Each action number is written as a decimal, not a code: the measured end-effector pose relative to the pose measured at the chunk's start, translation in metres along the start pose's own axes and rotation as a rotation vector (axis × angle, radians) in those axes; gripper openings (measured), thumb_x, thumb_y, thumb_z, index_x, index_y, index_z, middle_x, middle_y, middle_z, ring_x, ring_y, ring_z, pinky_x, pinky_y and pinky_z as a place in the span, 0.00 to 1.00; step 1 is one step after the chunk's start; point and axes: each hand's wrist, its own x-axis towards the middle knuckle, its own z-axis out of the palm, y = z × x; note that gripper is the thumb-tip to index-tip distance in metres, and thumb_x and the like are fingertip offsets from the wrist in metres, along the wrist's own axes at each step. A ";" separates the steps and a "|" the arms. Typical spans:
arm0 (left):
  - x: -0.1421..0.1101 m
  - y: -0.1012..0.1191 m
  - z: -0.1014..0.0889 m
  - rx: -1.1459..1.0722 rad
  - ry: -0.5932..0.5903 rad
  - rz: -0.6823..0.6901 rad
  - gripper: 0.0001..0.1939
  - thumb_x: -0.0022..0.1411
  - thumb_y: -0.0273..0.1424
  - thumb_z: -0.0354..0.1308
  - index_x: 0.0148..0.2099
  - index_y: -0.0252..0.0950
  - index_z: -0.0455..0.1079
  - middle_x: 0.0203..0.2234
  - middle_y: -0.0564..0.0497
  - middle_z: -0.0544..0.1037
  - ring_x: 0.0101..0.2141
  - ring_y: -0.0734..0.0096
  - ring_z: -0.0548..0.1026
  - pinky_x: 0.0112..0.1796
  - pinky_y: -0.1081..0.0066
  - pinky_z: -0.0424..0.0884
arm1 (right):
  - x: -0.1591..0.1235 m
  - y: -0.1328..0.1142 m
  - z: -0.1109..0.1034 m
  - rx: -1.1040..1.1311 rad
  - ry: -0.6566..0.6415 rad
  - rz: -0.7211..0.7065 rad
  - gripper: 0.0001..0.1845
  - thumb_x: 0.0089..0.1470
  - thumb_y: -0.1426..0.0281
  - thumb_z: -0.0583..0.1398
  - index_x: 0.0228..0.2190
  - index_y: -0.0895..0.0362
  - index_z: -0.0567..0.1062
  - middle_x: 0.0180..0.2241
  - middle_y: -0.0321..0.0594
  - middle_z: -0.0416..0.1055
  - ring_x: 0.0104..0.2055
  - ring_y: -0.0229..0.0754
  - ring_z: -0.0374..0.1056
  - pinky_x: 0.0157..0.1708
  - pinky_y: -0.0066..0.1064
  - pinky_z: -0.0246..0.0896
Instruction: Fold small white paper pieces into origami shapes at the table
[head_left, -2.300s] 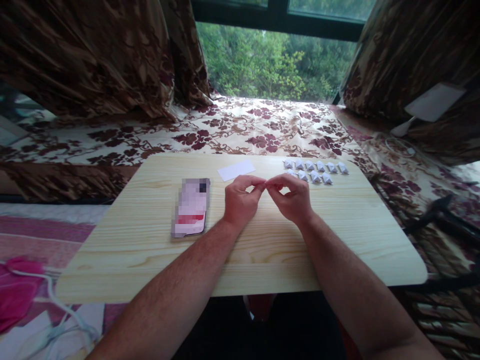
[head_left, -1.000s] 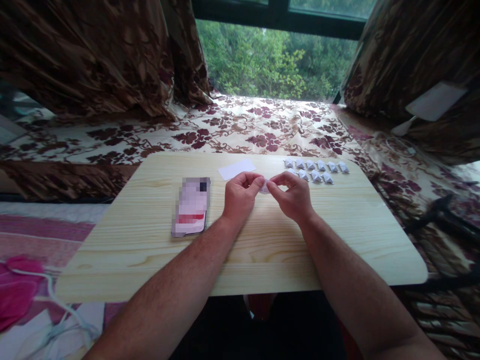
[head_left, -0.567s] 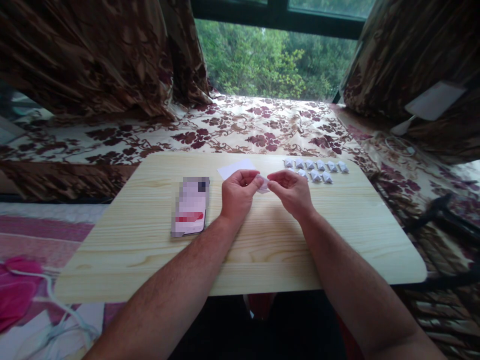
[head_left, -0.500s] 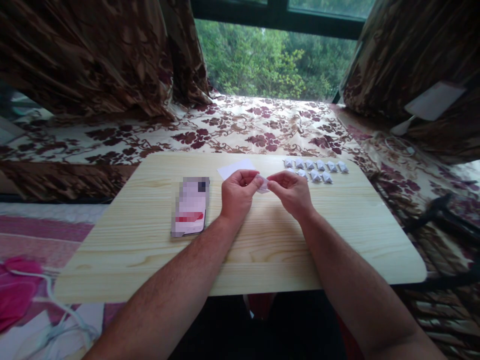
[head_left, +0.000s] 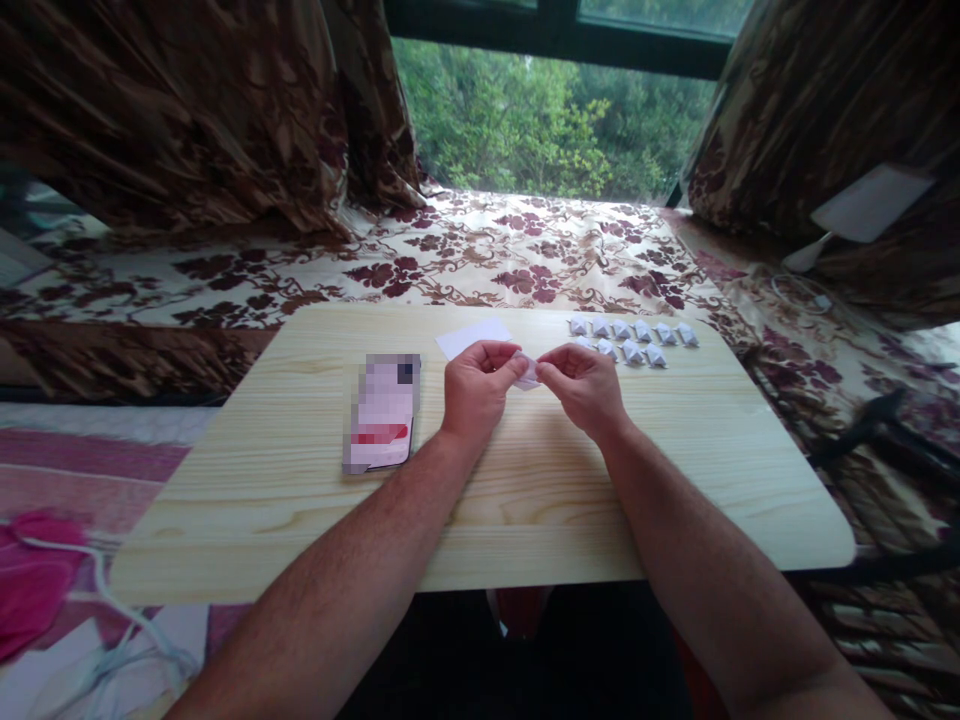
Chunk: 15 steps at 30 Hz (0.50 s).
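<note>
Between my hands, a little above the table, is a small folded piece of white paper point(head_left: 528, 377). My left hand point(head_left: 478, 388) pinches its left side between thumb and fingers. On the other side, my right hand point(head_left: 581, 385) has its thumb and fingertips closed on the paper's right edge. The fingers partly cover the paper, so its exact shape is hard to make out. Flat white paper point(head_left: 471, 338) lies on the table just beyond my left hand. Past my right hand, several small folded white paper pieces point(head_left: 633, 352) sit in two rows.
A phone point(head_left: 381, 412) lies on the wooden table point(head_left: 525, 510), left of my left forearm. Behind the table runs a ledge with floral cloth point(head_left: 525, 250), below a window. A white lamp point(head_left: 870, 203) stands at the right. White cables point(head_left: 97, 575) hang at the lower left.
Both hands keep their pinch on the folded paper, with barely any shift. The paper's lower part shows slightly more between the fingers. The other things stay where they were.
</note>
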 end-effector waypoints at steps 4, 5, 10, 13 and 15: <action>-0.001 0.000 0.001 -0.009 -0.015 -0.018 0.17 0.44 0.34 0.74 0.36 0.33 0.77 0.28 0.50 0.81 0.27 0.71 0.78 0.32 0.70 0.74 | 0.000 0.000 0.000 -0.002 -0.008 -0.001 0.06 0.47 0.66 0.66 0.25 0.56 0.76 0.23 0.36 0.75 0.24 0.38 0.70 0.27 0.30 0.66; -0.001 0.000 0.001 -0.017 -0.021 -0.025 0.17 0.44 0.35 0.74 0.36 0.33 0.77 0.28 0.50 0.81 0.28 0.71 0.78 0.32 0.70 0.74 | 0.000 0.000 0.000 -0.006 -0.006 -0.004 0.06 0.47 0.66 0.66 0.24 0.56 0.76 0.23 0.35 0.75 0.24 0.38 0.69 0.27 0.30 0.66; -0.001 -0.003 0.000 -0.023 -0.046 -0.051 0.14 0.46 0.37 0.72 0.34 0.34 0.78 0.26 0.51 0.80 0.27 0.73 0.75 0.32 0.71 0.72 | -0.001 0.001 0.001 -0.023 -0.001 -0.015 0.07 0.48 0.66 0.66 0.24 0.56 0.76 0.22 0.35 0.75 0.24 0.37 0.69 0.26 0.29 0.65; 0.000 -0.005 -0.002 -0.032 -0.047 -0.054 0.13 0.47 0.37 0.73 0.32 0.34 0.78 0.24 0.52 0.78 0.26 0.74 0.74 0.31 0.71 0.71 | -0.001 0.004 0.003 -0.040 -0.011 -0.020 0.06 0.49 0.67 0.65 0.25 0.56 0.76 0.22 0.35 0.74 0.24 0.37 0.68 0.25 0.29 0.65; 0.001 -0.006 -0.002 -0.051 -0.048 -0.059 0.13 0.46 0.36 0.73 0.32 0.34 0.77 0.24 0.53 0.78 0.26 0.75 0.73 0.31 0.72 0.70 | -0.001 0.002 0.003 -0.087 -0.010 -0.038 0.06 0.50 0.67 0.64 0.26 0.56 0.76 0.23 0.35 0.75 0.24 0.37 0.69 0.26 0.30 0.66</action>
